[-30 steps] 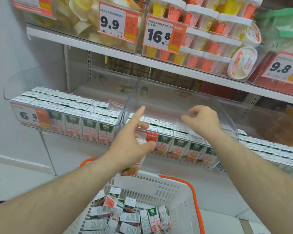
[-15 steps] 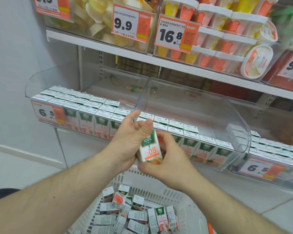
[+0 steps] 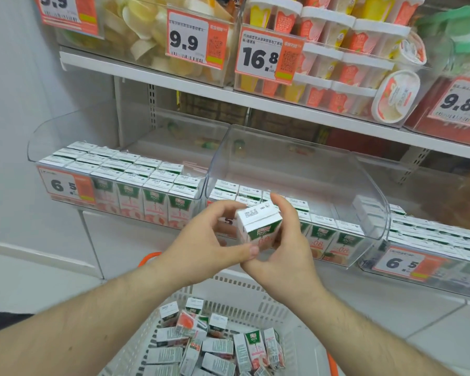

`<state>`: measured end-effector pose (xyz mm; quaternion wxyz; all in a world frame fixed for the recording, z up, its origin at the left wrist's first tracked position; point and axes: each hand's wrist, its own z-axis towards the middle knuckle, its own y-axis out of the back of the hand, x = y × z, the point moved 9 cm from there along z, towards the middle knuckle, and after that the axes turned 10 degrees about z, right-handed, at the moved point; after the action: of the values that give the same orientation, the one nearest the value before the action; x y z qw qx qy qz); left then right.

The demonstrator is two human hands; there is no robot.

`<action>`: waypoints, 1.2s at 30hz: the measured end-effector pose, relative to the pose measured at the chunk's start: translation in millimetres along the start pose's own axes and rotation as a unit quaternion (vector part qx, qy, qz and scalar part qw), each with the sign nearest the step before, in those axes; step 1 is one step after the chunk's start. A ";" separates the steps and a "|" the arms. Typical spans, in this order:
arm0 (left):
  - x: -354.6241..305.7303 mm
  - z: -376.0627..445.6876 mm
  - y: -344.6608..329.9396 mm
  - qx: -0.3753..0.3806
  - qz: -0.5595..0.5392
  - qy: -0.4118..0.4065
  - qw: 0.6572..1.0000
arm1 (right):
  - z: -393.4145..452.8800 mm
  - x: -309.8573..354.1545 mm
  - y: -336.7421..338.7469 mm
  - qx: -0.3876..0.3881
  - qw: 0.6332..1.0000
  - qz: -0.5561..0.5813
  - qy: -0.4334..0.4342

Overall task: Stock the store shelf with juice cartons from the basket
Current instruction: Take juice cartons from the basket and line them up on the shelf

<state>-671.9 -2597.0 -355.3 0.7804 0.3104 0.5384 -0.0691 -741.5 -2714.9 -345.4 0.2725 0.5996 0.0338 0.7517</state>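
A small white, green and orange juice carton (image 3: 258,226) is held in front of the middle clear shelf bin (image 3: 369,202). My right hand (image 3: 285,248) grips it from the right and below, fingers curled over its top. My left hand (image 3: 209,240) holds its left side, thumb under its lower edge. Rows of like cartons (image 3: 334,234) stand along the front of that bin. The white basket (image 3: 244,291) sits below my arms with several loose cartons (image 3: 217,346) in it.
The left bin (image 3: 46,137) is packed with cartons behind a 6.5 price tag (image 3: 65,185). Another stocked bin (image 3: 432,256) stands at the right. The upper shelf (image 3: 174,80) carries tubs of snacks with price tags. The basket has an orange handle (image 3: 147,259).
My right hand came down from the bin and joined the left on the carton. The carton has since been turned so its top faces me and raised a little toward the middle bin.
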 end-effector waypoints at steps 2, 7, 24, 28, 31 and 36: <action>0.1 -0.3 0.2 -0.041 -0.007 0.002 0.999 | 3.7 -2.2 2.0 -0.004 1.000 -0.003 0.006; -12.3 -0.7 7.8 -0.101 0.049 -0.062 0.992 | 5.7 6.1 13.8 0.009 0.999 -0.038 0.025; 17.0 31.5 -44.5 -0.043 0.528 -0.108 0.841 | 56.1 -10.3 167.5 -0.264 0.946 -0.175 -0.075; 33.5 34.4 -50.2 -0.012 0.550 -0.073 0.832 | 71.5 -45.6 157.9 -0.185 0.938 -0.248 -0.154; 33.6 34.5 -50.6 -0.007 0.537 -0.065 0.841 | 79.6 -63.4 142.3 -0.105 0.932 -0.287 -0.196; 34.6 34.9 -52.5 0.010 0.535 -0.051 0.843 | 94.5 -75.2 126.4 -0.031 0.922 -0.311 -0.227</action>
<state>-653.1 -2650.5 -399.5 0.7195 0.5539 0.2478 0.3379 -691.4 -2882.2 -337.8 0.5116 0.7049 0.1322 0.4731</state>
